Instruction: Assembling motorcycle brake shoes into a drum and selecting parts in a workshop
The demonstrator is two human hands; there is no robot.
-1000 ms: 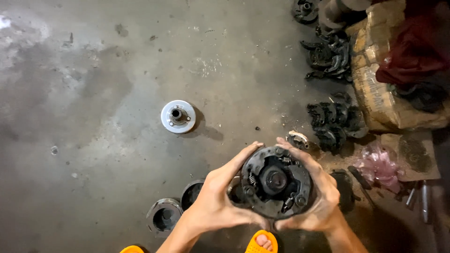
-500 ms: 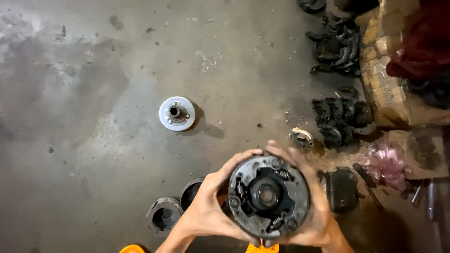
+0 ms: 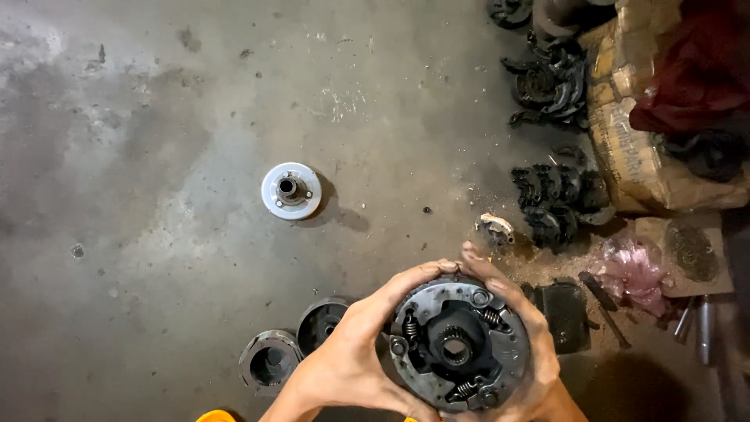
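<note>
Best done with the clutch [image 3: 458,345] held level and face up, both palms cupping the rim, thumbs kept off the springs and the splined centre hole so nothing gets pinched. Worth keeping the grip even on both sides; judged heavy and greasy, likely to slip if tilted.

Far left of the fingers, well apart on the concrete floor [image 3: 156,195]: a pale round hub [image 3: 291,190] with a short centre stub, lying flat. Nearer, just left of the left wrist: two dark cup-shaped drums [image 3: 269,359], side by side, open ends up.

Left hand [image 3: 355,355]: fingers spread wide and curled round the left rim of the clutch, thumb arching over the top edge, clamped on it. Clutch itself between the two hands, held above the floor, face toward the camera, shoes and springs showing.

Right hand [image 3: 531,344]: fingers likewise spread and wrapped round the right rim, index finger reaching to the top to meet the left thumb, clamped on the same part.

Just above the fingertips: a small pale metal part [image 3: 495,228] on the floor. Right of the right hand: a dark flat block [image 3: 564,314], touching nothing held. Further right: piles of black shoes [image 3: 556,199], a pink plastic bag [image 3: 631,270], a worn sack [image 3: 637,148] with red cloth [image 3: 691,70] on top.
</note>
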